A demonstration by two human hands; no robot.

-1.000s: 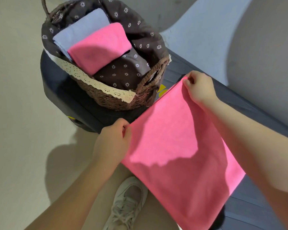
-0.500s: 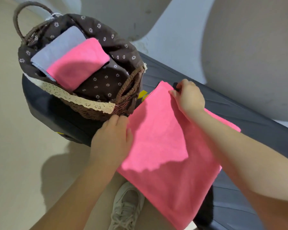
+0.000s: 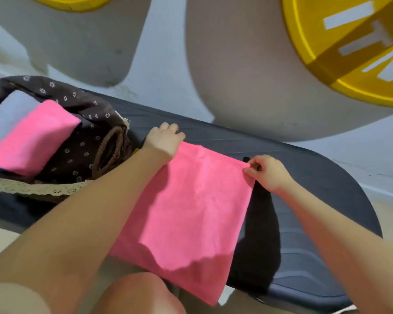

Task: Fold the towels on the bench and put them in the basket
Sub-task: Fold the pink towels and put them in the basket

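Lying folded in the basket [image 3: 114, 143] are a pink towel [image 3: 32, 141] and a pale one [image 3: 11, 114], so that share looks done; the pink towel on the bench [image 3: 315, 177] remains, spread flat with its near edge hanging off. The left hand [image 3: 163, 141] presses its far corner, fingers curled down; the right hand [image 3: 266, 171] pinches the other far corner.

Basket [image 3: 114, 146] cropped left; towel's [image 3: 191, 211] near hem perhaps overhanging.
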